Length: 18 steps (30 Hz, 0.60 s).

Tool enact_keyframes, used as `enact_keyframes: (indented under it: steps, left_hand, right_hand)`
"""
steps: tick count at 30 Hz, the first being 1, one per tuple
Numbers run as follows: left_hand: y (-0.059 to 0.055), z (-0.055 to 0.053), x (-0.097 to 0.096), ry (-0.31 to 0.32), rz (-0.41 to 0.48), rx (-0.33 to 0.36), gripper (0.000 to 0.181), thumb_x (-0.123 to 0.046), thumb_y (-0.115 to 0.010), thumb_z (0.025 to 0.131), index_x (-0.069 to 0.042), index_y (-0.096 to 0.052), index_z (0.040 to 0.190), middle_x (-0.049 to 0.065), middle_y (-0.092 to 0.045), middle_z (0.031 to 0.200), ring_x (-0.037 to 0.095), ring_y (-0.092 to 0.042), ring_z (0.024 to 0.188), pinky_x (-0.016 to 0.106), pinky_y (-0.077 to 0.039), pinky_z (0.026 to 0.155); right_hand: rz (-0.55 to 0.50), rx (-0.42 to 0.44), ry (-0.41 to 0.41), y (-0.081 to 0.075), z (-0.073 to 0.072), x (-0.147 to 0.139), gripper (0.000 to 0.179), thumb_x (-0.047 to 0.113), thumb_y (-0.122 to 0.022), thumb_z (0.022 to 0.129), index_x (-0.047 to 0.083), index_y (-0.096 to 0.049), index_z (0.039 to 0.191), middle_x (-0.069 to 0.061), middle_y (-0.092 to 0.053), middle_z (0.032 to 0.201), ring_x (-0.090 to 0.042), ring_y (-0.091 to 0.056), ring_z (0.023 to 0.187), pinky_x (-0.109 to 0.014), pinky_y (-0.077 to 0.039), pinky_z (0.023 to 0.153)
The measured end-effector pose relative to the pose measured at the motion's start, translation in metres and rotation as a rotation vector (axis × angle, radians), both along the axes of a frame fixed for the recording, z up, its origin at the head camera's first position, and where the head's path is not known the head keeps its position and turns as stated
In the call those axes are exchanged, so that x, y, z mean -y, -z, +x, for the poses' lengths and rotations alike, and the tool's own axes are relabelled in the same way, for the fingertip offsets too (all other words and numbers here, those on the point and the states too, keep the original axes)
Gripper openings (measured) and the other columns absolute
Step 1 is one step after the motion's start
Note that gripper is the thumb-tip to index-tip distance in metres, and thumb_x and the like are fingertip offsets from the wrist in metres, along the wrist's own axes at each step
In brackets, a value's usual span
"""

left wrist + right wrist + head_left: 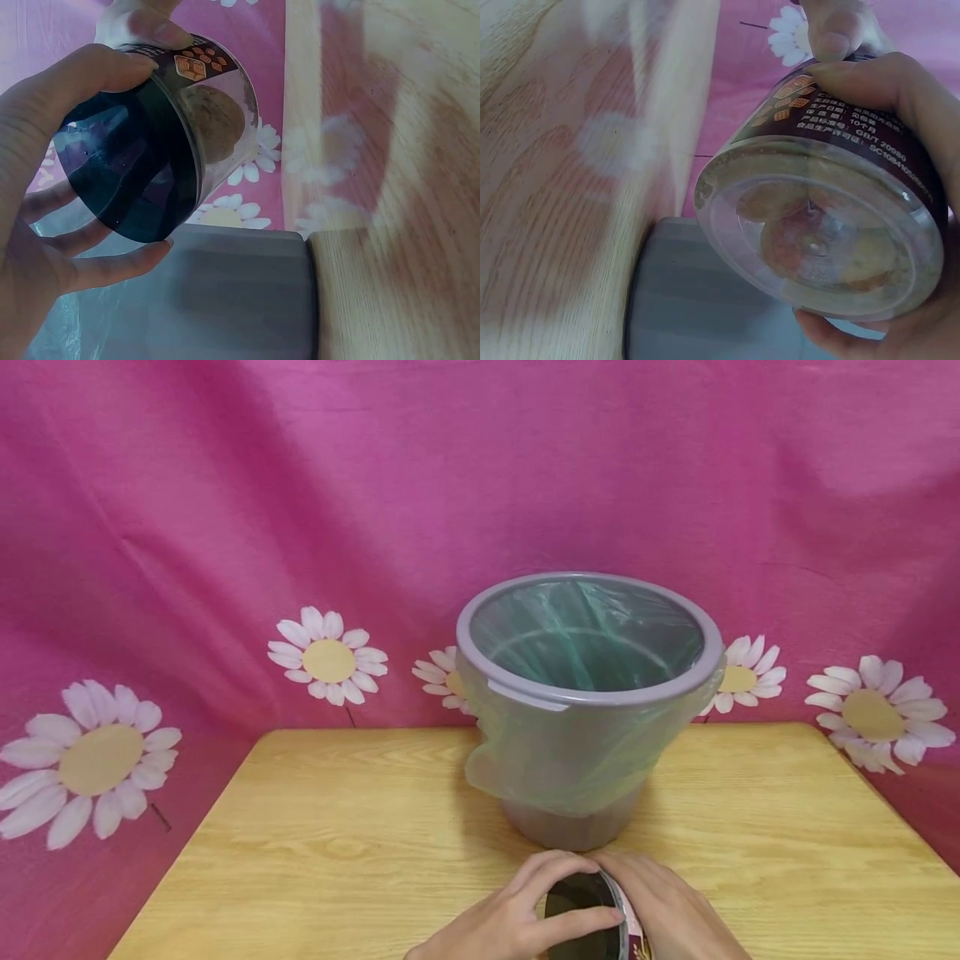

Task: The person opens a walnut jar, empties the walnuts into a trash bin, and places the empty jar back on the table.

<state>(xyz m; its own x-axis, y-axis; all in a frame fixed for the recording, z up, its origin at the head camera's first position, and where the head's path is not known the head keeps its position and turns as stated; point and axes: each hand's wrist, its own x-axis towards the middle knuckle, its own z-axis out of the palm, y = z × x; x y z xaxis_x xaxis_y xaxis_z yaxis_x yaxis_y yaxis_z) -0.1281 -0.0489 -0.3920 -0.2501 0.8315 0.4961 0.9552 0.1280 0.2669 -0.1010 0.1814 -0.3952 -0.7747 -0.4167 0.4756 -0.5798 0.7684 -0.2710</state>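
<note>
A clear plastic jar [817, 232] with a dark printed label [855, 124] lies tilted on its side between the two hands. Round brown cookies [214, 124] show through its wall and base. My left hand [506, 914] grips the dark lid [131, 161], thumb on one side and fingers spread round the other. From the other side, my right hand [671, 906] holds the jar's body, its thumb across the label and fingers under the base end. The lid sits on the jar's mouth. Both hands are low in the head view, in front of the bin.
Just beyond the hands stands a grey bin [570, 831], lined with a thin green bag [555, 768] folded over its outside. It rests on a wood-grain table [337, 827]. A pink cloth [405, 485] with daisies hangs behind.
</note>
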Motion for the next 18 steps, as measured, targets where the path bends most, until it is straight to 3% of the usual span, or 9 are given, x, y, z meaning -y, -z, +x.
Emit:
enact_keyframes:
  steps: [18]
  left_hand:
    - [0.0021,-0.0014,0.0001,-0.009,-0.003,0.005,0.067,-0.034,-0.068,0.09,-0.021,-0.038,0.148,0.003,-0.023,0.15,0.016,-0.025,0.136,0.026,-0.029,0.109]
  right_hand:
    - [0.007,0.02,-0.015,0.0021,-0.0007,0.0019,0.09,0.072,-0.076,0.059,0.019,-0.054,0.129,0.017,-0.056,0.121,-0.001,-0.053,0.101,-0.037,-0.053,0.081]
